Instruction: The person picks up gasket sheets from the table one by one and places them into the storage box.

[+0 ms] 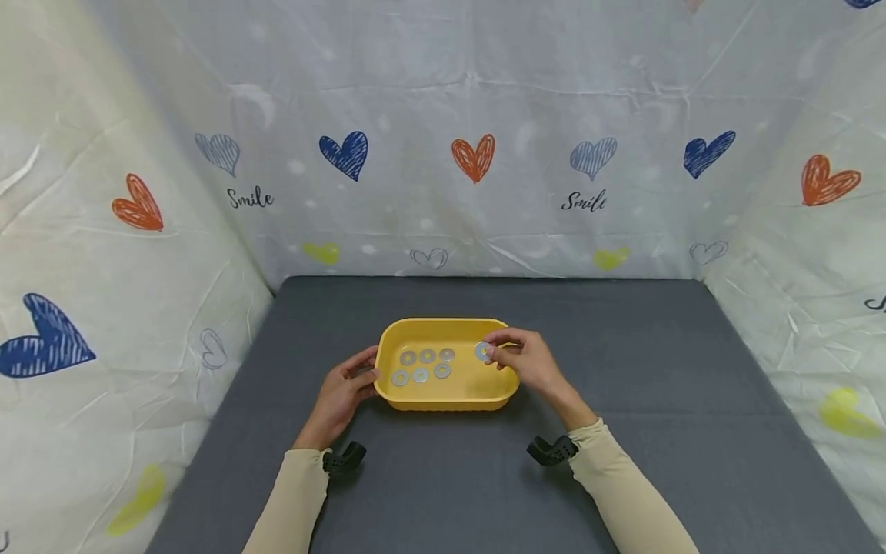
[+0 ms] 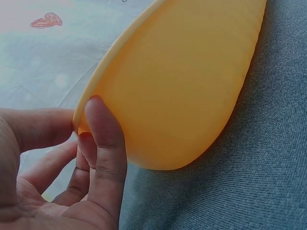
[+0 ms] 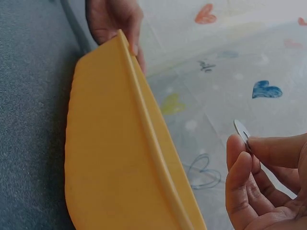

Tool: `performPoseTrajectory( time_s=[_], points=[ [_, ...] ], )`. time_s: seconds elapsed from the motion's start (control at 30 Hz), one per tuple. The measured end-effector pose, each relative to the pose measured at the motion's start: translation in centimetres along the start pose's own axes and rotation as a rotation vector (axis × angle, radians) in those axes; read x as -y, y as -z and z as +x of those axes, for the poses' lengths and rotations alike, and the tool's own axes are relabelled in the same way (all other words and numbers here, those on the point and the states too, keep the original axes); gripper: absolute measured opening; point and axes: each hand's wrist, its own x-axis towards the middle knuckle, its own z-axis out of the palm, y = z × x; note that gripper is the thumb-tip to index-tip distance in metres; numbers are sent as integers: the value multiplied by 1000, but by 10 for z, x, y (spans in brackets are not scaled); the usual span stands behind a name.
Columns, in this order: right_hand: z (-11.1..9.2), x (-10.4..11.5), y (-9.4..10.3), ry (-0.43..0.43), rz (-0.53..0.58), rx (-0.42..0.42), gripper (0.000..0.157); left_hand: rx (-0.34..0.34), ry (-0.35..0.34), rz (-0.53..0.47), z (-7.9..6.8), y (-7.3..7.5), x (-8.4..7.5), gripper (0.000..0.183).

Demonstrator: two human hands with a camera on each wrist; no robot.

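A yellow plastic tray (image 1: 446,405) stands on the dark grey table, with several flat metal washers (image 1: 421,375) lying in two rows in its left half. At the tray's left end my left hand (image 1: 339,398) grips the rim, and the left wrist view shows thumb and fingers on either side of the wall (image 2: 177,81). Over the tray's right part, my right hand (image 1: 531,362) pinches one washer (image 1: 481,352) between thumb and fingertips. In the right wrist view that washer (image 3: 242,134) is tilted, seen nearly edge-on, and held apart from the tray.
The dark grey cloth-covered table (image 1: 443,477) extends around the tray. Behind it hangs a pale curtain (image 1: 415,215) printed with hearts and the word Smile, and similar sheets flank both sides. A black strap (image 1: 552,451) sits by the right wrist, another (image 1: 344,458) by the left.
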Motion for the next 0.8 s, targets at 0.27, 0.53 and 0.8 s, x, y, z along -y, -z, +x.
performPoseTrajectory(
  time_s=[0.27,0.53,0.8],
  points=[
    [6,-1,-7,-30,0,35,21,-18,2,1,0,0,0,52],
    [15,5,-20,-60,8,39,19,-3,5,0,1,-2,1,52],
    [25,2,-35,-132,81,68,20,-15,7,4,1,0,-1,52]
  ],
)
